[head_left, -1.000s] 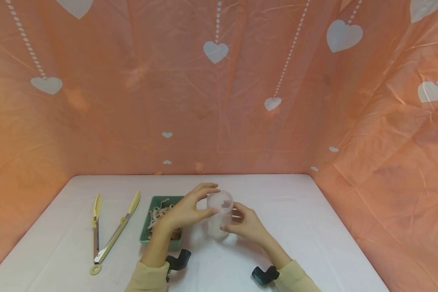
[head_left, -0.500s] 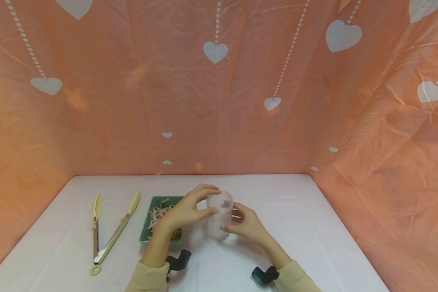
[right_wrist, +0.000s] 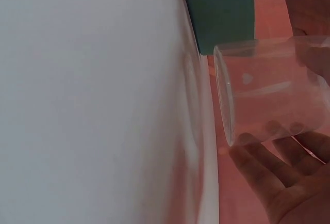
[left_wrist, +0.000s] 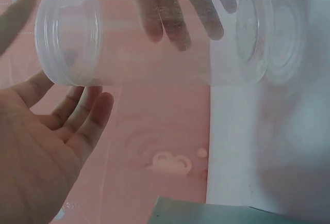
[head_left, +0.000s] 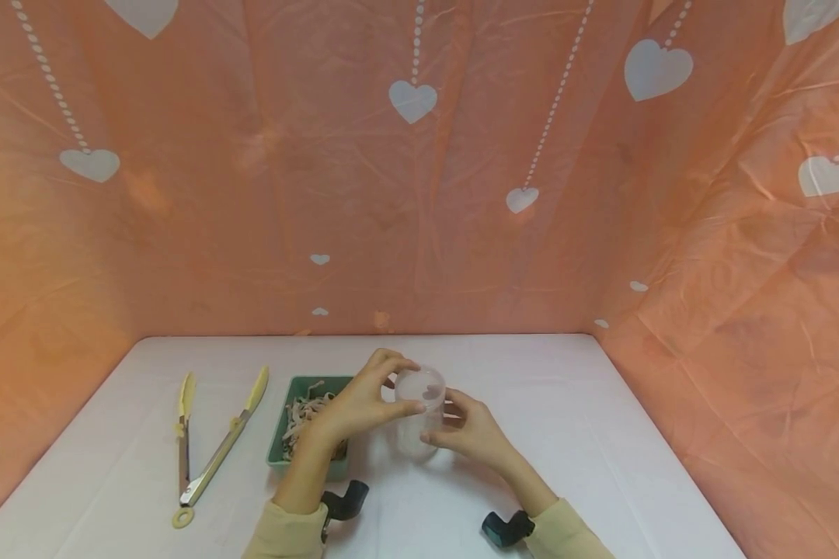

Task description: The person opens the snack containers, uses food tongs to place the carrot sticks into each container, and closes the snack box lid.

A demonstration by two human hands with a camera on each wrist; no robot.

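A clear, upright plastic jar [head_left: 416,425] with a lid-like top ring stands between both hands. My left hand [head_left: 361,401] grips it round the top, thumb on the near side and fingers on the far side. Lower on the jar's right side, my right hand [head_left: 477,432] holds the wall between thumb and fingers. In the left wrist view the jar [left_wrist: 154,64] shows the right fingers through its wall, beyond the left hand [left_wrist: 41,146]. The right wrist view shows the jar's base [right_wrist: 225,97] near the white surface, with the right hand [right_wrist: 294,177] against the side.
A green tray [head_left: 274,452] with shredded paper strips [head_left: 306,411] sits left of the jar, partly under my left forearm. Farther left lie spread metal tongs [head_left: 213,468] with yellow tips. An orange cloth with pale hearts [head_left: 412,101] surrounds the white table [head_left: 566,404].
My left hand has shifted slightly at the jar's top, its thumb farther right along the near side. The right hand stays nearly where it was.
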